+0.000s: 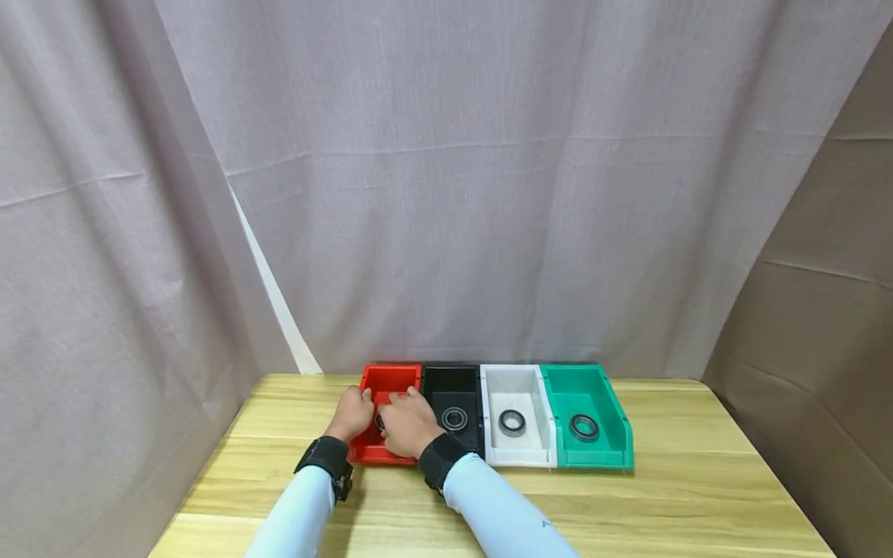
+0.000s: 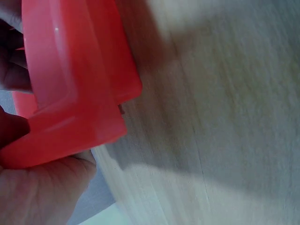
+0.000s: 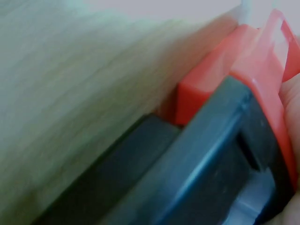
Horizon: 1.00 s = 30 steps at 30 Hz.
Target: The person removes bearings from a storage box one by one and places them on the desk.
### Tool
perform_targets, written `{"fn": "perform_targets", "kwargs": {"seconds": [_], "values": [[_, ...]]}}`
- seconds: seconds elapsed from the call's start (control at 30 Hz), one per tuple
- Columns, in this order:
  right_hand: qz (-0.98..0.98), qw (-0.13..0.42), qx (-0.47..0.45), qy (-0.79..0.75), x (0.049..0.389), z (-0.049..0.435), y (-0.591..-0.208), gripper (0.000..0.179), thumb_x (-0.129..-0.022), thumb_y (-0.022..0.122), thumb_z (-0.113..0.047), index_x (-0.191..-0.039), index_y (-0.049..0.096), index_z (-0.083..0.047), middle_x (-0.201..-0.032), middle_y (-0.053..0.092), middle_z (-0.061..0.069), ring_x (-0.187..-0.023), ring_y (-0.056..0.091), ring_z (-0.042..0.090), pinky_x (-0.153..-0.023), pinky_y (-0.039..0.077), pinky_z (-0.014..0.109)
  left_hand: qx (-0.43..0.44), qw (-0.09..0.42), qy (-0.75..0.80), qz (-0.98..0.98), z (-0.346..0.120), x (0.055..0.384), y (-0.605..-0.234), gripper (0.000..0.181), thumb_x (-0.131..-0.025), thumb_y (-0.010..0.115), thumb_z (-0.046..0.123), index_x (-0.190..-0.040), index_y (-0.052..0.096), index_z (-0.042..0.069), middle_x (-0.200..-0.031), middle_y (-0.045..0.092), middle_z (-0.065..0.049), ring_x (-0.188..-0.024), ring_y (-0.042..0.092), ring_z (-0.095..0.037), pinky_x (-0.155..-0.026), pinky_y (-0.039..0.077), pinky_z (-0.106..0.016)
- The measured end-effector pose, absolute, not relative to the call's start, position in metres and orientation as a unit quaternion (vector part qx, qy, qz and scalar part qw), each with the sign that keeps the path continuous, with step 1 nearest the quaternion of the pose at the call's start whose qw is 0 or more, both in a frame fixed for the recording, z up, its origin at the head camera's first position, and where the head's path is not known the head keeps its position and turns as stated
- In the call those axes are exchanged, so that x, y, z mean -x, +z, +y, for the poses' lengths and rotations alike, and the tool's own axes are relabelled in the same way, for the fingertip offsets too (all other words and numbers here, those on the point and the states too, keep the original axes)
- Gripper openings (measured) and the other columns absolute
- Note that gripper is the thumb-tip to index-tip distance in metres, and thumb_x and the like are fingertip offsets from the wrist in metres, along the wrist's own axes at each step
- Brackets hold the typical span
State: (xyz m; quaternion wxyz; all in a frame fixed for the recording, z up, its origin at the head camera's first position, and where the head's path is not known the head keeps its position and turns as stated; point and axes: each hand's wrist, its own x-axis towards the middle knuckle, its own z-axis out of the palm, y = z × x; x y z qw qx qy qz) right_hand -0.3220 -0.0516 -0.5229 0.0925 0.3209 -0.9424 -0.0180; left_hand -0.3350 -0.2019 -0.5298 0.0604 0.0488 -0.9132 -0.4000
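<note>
My left hand (image 1: pixel 352 415) grips the left side wall of a red plastic bin (image 1: pixel 391 378). The left wrist view shows the thumb side of this hand (image 2: pixel 47 187) against the outside of the red wall (image 2: pixel 70 126), with a fingertip over its inner side. My right hand (image 1: pixel 409 422) reaches over the right wall into the same bin, its fingers near a ring-shaped ball bearing (image 1: pixel 380 421) that is mostly hidden. Whether those fingers pinch the bearing cannot be seen. At the right wrist view's edge, the right hand (image 3: pixel 293 112) lies along the red wall.
Right of the red bin stand a black bin (image 1: pixel 449 380), a white bin (image 1: pixel 512 376) and a green bin (image 1: pixel 575 380), side by side. Each contains a bearing: in black (image 1: pixel 454 419), white (image 1: pixel 512 423) and green (image 1: pixel 584 428). A curtain (image 1: pixel 446 232) hangs behind the wooden table (image 1: pixel 670 480).
</note>
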Motion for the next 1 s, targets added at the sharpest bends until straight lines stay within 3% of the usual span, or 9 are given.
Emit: {"fn": "perform_targets", "kwargs": {"seconds": [0.33, 0.53, 1.0], "values": [[-0.923, 0.093, -0.372, 0.011, 0.314, -0.038, -0.521, 0.043, -0.095, 0.077, -0.037, -0.135, 0.073, -0.023, -0.111, 0.072, -0.003, -0.106, 0.065, 0.016, -0.091, 0.046, 0.028, -0.062, 0.021, -0.450, -0.891, -0.204, 0.338, -0.529, 0.034, -0.111, 0.045, 0.014, -0.110, 0.064, -0.014, -0.096, 0.067, -0.022, -0.088, 0.063, -0.030, -0.081, 0.054, -0.042], [-0.917, 0.101, -0.383, 0.044, 0.308, -0.034, -0.521, 0.042, -0.097, 0.075, -0.033, -0.137, 0.072, -0.021, -0.108, 0.069, -0.004, -0.102, 0.061, 0.014, -0.090, 0.044, 0.026, -0.067, 0.014, -0.457, -0.887, -0.204, 0.336, -0.528, 0.036, -0.112, 0.044, 0.015, -0.112, 0.064, -0.015, -0.096, 0.067, -0.022, -0.088, 0.063, -0.030, -0.083, 0.056, -0.044], [-0.915, 0.083, -0.386, 0.080, 0.289, -0.032, -0.518, 0.048, -0.100, 0.073, -0.031, -0.145, 0.066, -0.017, -0.123, 0.067, -0.002, -0.112, 0.062, 0.015, -0.100, 0.049, 0.029, -0.077, 0.005, -0.463, -0.883, -0.204, 0.335, -0.528, 0.037, -0.113, 0.043, 0.019, -0.115, 0.063, -0.013, -0.102, 0.066, -0.021, -0.091, 0.062, -0.032, -0.087, 0.055, -0.044]]}}
